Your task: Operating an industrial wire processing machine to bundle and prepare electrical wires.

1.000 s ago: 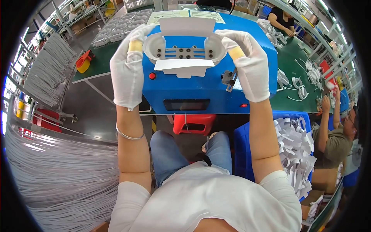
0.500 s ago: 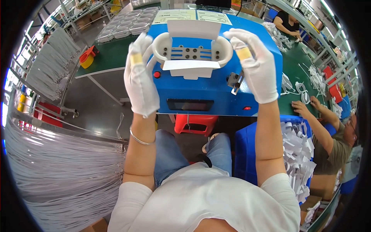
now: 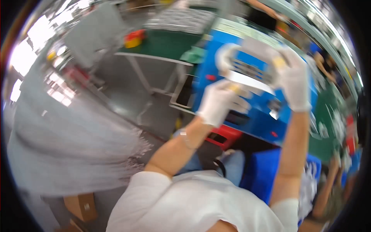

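A blue machine [image 3: 247, 116] carries an oval white ring-shaped fixture [image 3: 223, 58] with a slotted metal plate [image 3: 247, 69] across its middle. A white flap [image 3: 257, 44] stands behind the plate, and a white strip [image 3: 251, 82] lies along its front. My left hand [image 3: 218, 101], in a white glove with a yellow patch, is just in front of the strip at its left part. At the fixture's right end is my right hand [image 3: 293, 79], gloved alike. Both hands are smeared by motion, so their grip cannot be made out.
Left of me hangs a large bundle of thin white strands [image 3: 77, 143]. A yellow-and-red tape dispenser [image 3: 134, 38] sits on a green table [image 3: 166, 43] with clear trays [image 3: 179, 20]. A blue bin [image 3: 261, 170] with white pieces stands at right, near another person's arm [image 3: 326, 185].
The view has swung, so the machine appears tilted and further right. My left hand has come from the fixture's left side to its front; my right hand stays by the right end.
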